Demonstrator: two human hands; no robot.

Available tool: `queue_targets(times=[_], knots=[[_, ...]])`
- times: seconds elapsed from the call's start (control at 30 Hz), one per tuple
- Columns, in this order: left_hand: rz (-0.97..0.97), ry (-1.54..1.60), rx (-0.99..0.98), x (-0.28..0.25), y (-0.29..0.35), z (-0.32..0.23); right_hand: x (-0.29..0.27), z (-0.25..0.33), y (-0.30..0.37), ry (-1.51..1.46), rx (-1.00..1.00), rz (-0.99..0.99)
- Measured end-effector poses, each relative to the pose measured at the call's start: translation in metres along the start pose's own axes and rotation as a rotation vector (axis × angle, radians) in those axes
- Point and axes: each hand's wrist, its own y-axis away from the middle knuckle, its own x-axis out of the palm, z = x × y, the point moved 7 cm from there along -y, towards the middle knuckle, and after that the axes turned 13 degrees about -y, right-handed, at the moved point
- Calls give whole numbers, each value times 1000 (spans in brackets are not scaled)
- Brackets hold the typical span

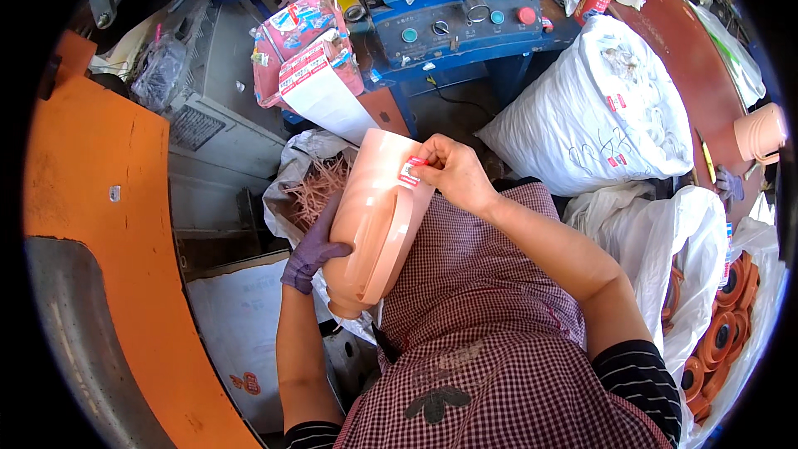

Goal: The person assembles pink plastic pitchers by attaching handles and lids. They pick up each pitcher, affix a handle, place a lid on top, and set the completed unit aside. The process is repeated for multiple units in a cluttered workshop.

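Observation:
A peach-coloured plastic jug shell (pixel 366 199) with a long side handle (pixel 389 241) lies tilted above my lap. My left hand (pixel 318 254), in a purple glove, is wrapped round its lower left side, the thumb across the front. At the upper right of the shell, close to the rim, my bare right hand (pixel 455 173) has its fingers pinched on a small red and white sticker (pixel 410 170). The sticker lies against the plastic; whether all of it is stuck down I cannot tell. Behind the shell, pink plastic strips (pixel 320 187) fill a white bag.
A pink basket (pixel 278 41) holds a sticker roll strip (pixel 320 83). Ahead stands a blue machine panel (pixel 465 25) with buttons. A stuffed white sack (pixel 598 116) leans at right, above bags of orange-brown round parts (pixel 719 337). An orange panel (pixel 108 191) borders my left.

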Motion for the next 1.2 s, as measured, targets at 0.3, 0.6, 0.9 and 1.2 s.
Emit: queue_targets(times=[0.3, 0.6, 0.9, 1.2], knots=[[-6, -16, -13, -2, -1, 6, 1, 11, 1, 161, -64, -41], [-4, -21, 2, -2, -5, 8, -49, 12, -32, 546, 2, -16], [35, -185, 3, 5, -7, -14, -12, -30, -20, -34, 322, 283], [-1023, 278, -45, -20, 119, 38, -41, -2, 24, -300, 328, -1]])
